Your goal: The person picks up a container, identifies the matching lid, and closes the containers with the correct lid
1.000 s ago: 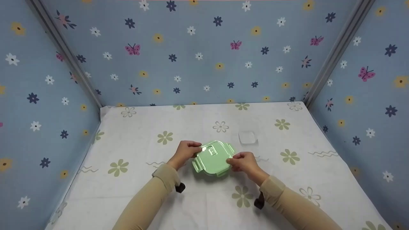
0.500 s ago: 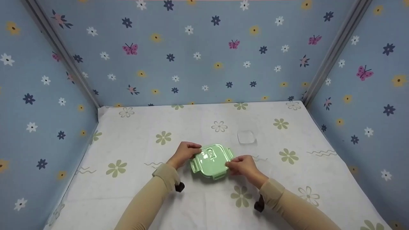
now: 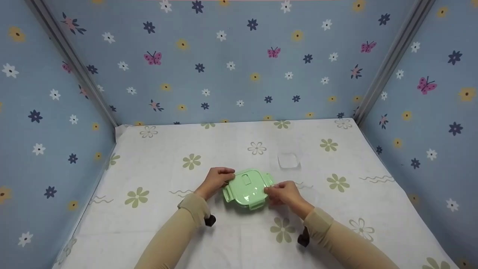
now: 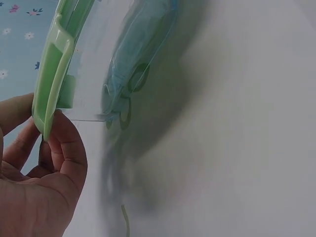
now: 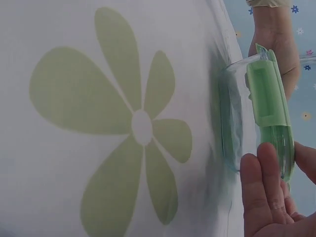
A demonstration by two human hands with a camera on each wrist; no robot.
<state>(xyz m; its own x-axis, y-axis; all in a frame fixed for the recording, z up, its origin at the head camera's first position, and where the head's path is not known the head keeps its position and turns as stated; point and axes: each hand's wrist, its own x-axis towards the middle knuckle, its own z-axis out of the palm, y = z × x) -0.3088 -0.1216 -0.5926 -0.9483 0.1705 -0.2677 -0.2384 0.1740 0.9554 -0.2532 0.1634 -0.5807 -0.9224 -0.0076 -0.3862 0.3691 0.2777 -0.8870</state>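
Observation:
A clear food container [image 5: 230, 106] with a light green snap lid [image 3: 246, 192] is between my two hands, its base close to the tablecloth. My left hand [image 3: 217, 180] pinches the lid's left edge. From the left wrist view, its thumb and fingers lie on either side of a green latch flap [image 4: 53, 74], and the container's clear wall [image 4: 89, 54] turns bluish towards the base. At the opposite edge, my right hand [image 3: 285, 193] grips the lid, thumb on top and fingers underneath. The latch flap facing the right wrist camera [image 5: 266, 94] hangs down along the side.
Behind the container, to the right, a small clear square piece [image 3: 288, 160] lies on the white flowered tablecloth [image 3: 149, 160]. Blue flowered panels [image 3: 231, 82] stand at the back and both sides, with grey posts [image 3: 80, 67] at the corners.
The container has come slightly nearer to me, and its lid's tilt has changed a little. My right hand has shifted slightly the same way. Both hands keep their hold.

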